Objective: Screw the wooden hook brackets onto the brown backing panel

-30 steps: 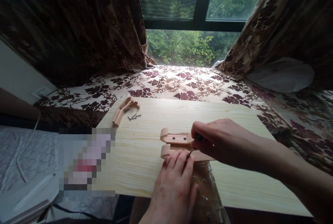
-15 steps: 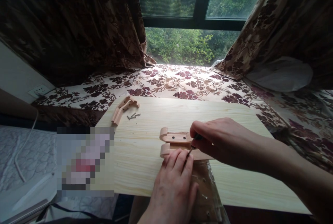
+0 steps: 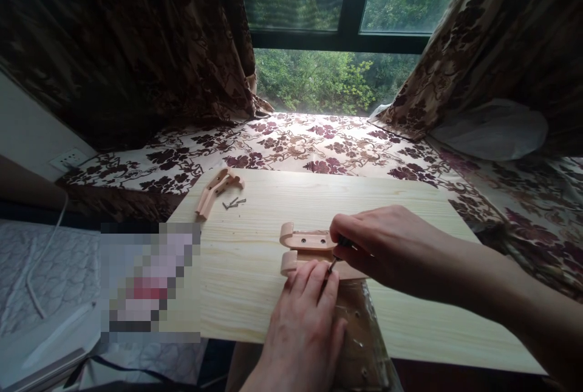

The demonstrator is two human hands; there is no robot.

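My right hand is closed around a screwdriver, its dark handle mostly hidden and its thin metal shaft slanting down beside my left fingertips. The tip meets the lower wooden hook, a pale piece with a curled left end. My left hand holds this hook down with its fingers laid across it, the thumb out to the right. Just beyond lies a second wooden hook with two dark screw heads showing. Beneath my left hand is a worn brown board.
All this is on a pale wooden tabletop. More wooden hook pieces lie at its far left, with several loose screws beside them. A flower-patterned covered ledge runs behind, below a window. A pixelated patch hides the left edge.
My right hand has shifted very slightly left on the screwdriver handle, which shows a little more. My left hand and the wooden hooks stay in place.
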